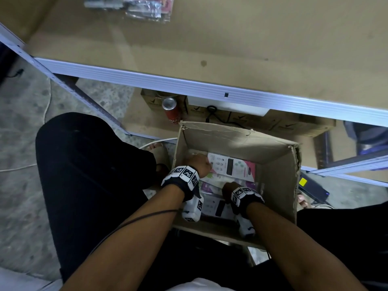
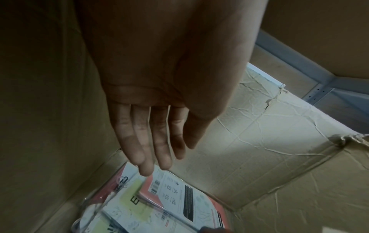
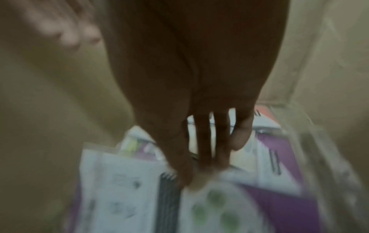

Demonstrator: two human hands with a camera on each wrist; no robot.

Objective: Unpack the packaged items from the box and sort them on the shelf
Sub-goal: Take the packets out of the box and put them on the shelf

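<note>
Head view: both forearms reached down into the cardboard box (image 1: 277, 177); on the shelf (image 1: 210, 49) above lay packets (image 1: 144, 6), a red can (image 1: 171, 110) stood below.
Left wrist: my left hand (image 2: 159, 94) hung with straight fingers just over the packaged items (image 2: 179, 201).
Right wrist: blurred; my right hand (image 3: 201, 110) reached the items with straight fingers, grip I cannot tell.
Advice: I would pinch one packet only.
</note>
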